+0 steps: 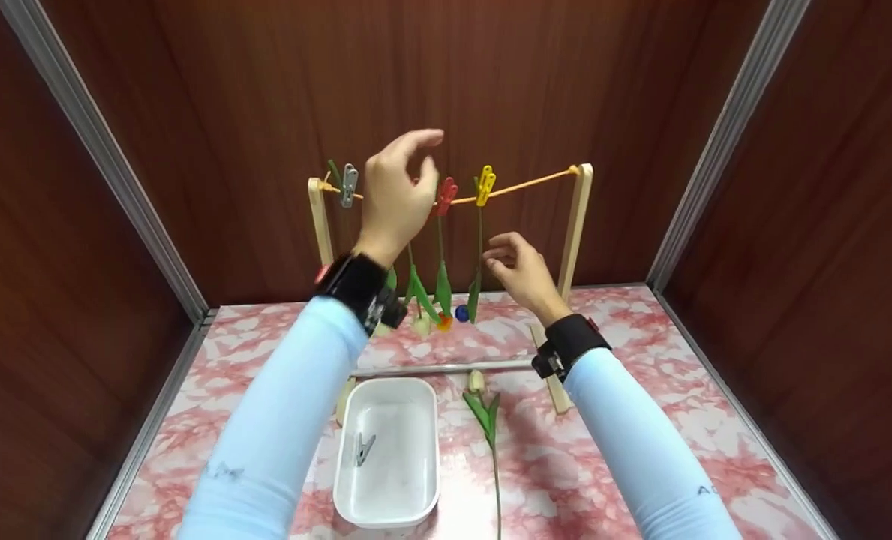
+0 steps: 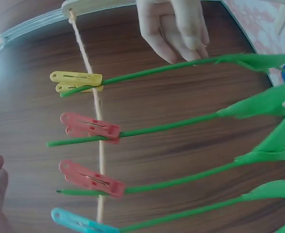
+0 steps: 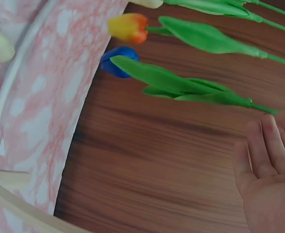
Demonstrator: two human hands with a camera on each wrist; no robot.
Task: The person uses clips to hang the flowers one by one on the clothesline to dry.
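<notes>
Several artificial tulips hang upside down from a cord (image 1: 532, 183), held by clothespins. A yellow clothespin (image 2: 77, 79) grips the stem of the blue tulip (image 3: 118, 62). Two red clothespins (image 2: 90, 126) and a blue one (image 2: 82, 222) follow along the cord. My left hand (image 1: 399, 191) is raised in front of the cord, fingers loosely bent, holding nothing; it hides part of the line. Beside the blue tulip's stem is my right hand (image 1: 524, 274), its fingers relaxed. Its fingertips come close to the stem; whether they touch it I cannot tell.
Wooden posts (image 1: 577, 225) carry the cord at both ends. A white tub (image 1: 397, 480) with a grey clothespin (image 1: 364, 449) inside stands in front. Right of it, a white tulip (image 1: 476, 381) lies on the marbled table. A grey clothespin (image 1: 349, 186) sits at the cord's left end.
</notes>
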